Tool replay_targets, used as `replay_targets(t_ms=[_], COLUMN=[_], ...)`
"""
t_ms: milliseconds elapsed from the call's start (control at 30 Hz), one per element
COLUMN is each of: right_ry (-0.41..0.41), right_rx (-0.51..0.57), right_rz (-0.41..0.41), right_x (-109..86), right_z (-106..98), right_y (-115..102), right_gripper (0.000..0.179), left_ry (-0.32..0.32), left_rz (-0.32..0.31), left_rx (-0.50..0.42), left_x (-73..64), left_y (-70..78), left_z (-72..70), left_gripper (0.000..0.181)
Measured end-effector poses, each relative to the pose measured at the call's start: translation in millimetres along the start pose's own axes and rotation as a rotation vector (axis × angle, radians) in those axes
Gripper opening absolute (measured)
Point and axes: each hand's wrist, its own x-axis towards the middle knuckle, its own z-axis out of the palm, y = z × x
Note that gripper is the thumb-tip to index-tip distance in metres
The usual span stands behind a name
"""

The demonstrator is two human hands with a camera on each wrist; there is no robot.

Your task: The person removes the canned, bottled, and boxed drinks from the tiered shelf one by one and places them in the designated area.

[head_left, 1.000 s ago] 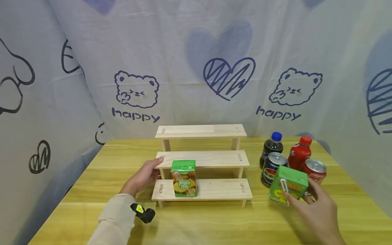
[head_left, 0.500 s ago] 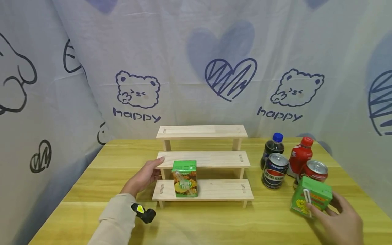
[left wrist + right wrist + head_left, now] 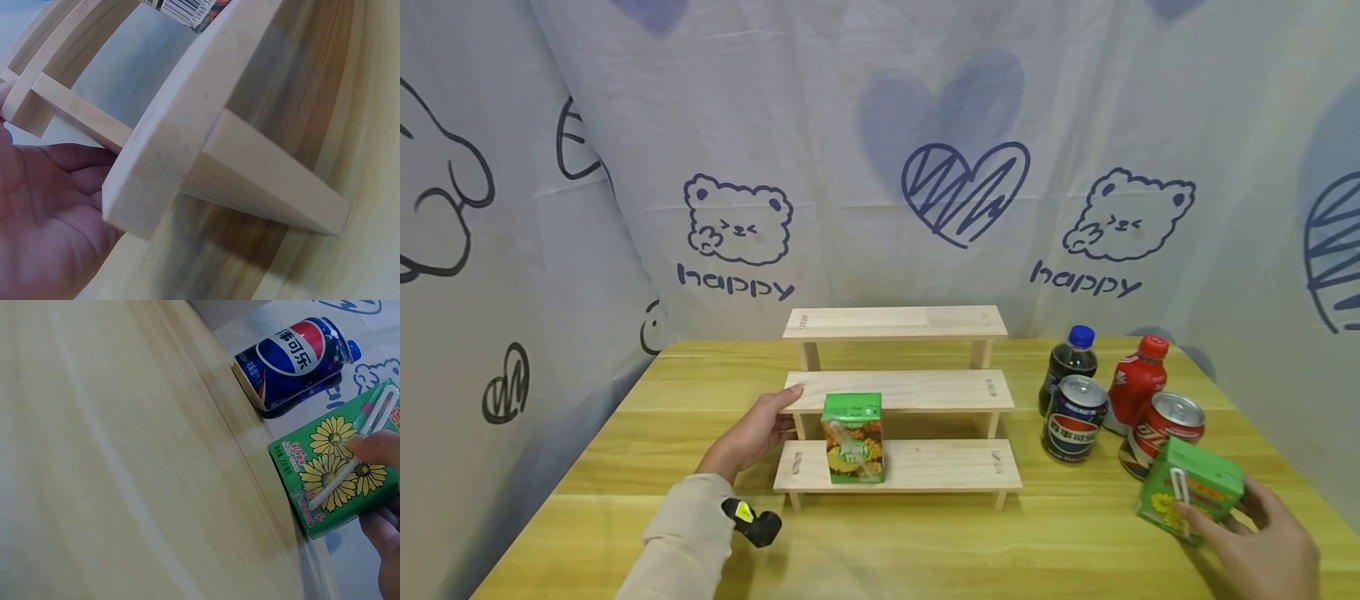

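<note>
My left hand [image 3: 752,433] grips the left end of the middle tier of a three-tier wooden display rack [image 3: 902,388], its thumb on top and its fingers at the side. In the left wrist view, the palm [image 3: 50,219] is beside the rack's end. A green juice carton [image 3: 853,440] stands upright on the lowest tier. Over at the right, my right hand [image 3: 1262,533] holds a second green carton [image 3: 1202,492] with yellow flowers and a straw on its front. The thumb presses that front face in the right wrist view; whether its base touches the table is unclear.
Behind the held carton stand a dark blue cola can [image 3: 1072,421], a red can [image 3: 1165,425], a cola bottle with a blue cap [image 3: 1067,362] and a red bottle [image 3: 1137,383]. A printed curtain [image 3: 850,167] hangs behind the wooden table [image 3: 700,392].
My right hand has carried the carton rightward and toward me, away from the blue can, showing more of both cans. The left hand keeps its grip on the rack.
</note>
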Motion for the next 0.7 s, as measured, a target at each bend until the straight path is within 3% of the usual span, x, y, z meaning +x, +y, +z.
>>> replay_targets(t_ms=[533, 700], right_ry=[-0.069, -0.030], right_rx=[-0.026, 0.002], right_rz=[-0.021, 0.012], right_x=[6.5, 1.5], right_z=[-3.9, -4.5], right_y=[8.4, 0.8], right_gripper=[0.098, 0.096], left_ry=[-0.009, -0.008], left_rz=[0.006, 0.006], left_rx=[0.001, 0.004], left_x=[-0.7, -1.0], left_y=[-0.4, -0.2], left_z=[-0.6, -0.5], left_gripper=[0.070, 0.070])
